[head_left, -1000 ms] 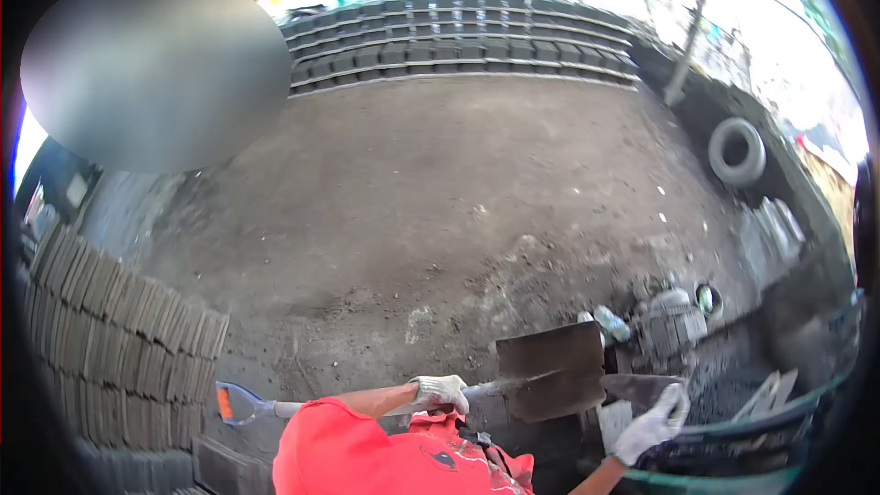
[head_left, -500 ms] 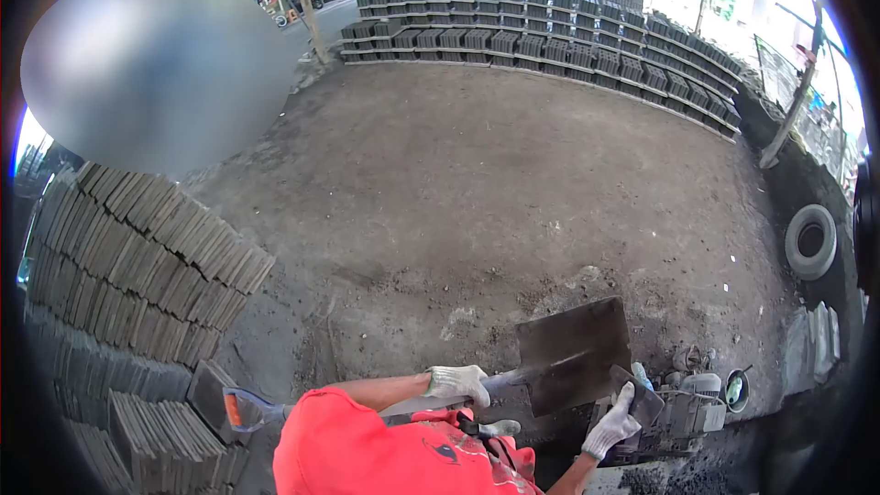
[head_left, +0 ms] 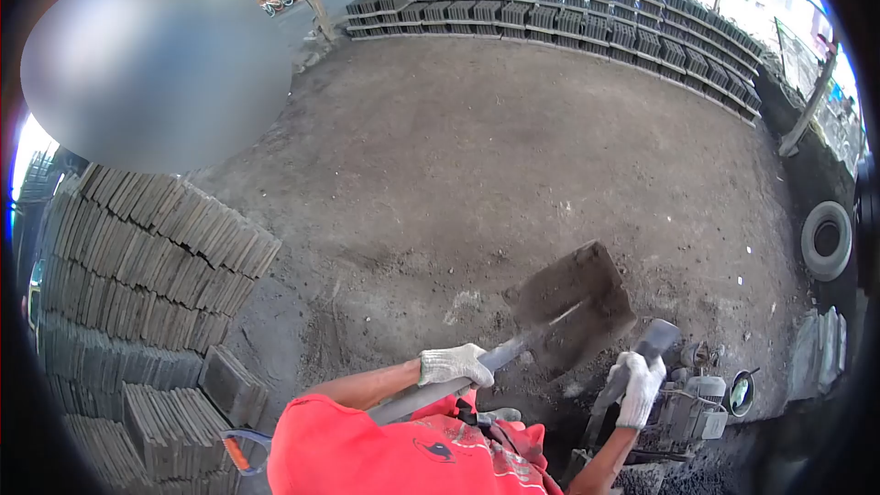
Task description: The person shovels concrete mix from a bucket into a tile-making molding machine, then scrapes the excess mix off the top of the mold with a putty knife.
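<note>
My gloved left hand (head_left: 456,365) is wrapped round the shaft of a shovel (head_left: 576,307), near the blade. The shovel runs from its orange and grey handle at the lower left, past the red shirt, to a wide dark blade over the ground. My gloved right hand (head_left: 638,387), to the right of the blade, is closed round a small flat scraper-like tool (head_left: 658,337), whose dark end points up and right. The tool and the blade look apart. Below the right hand stands dark machinery with a grey motor (head_left: 705,389).
Stacked flat boards (head_left: 156,257) rise at the left. Rows of dark blocks (head_left: 550,18) line the back. A tire (head_left: 826,240) lies at the right, above pale slabs (head_left: 818,353). A bucket (head_left: 741,392) stands by the motor. A blurred oval covers the upper left.
The shovel blade has tilted and moved up and away from the right hand. My right hand has risen with the small tool, which now points up. The camera view has shifted slightly.
</note>
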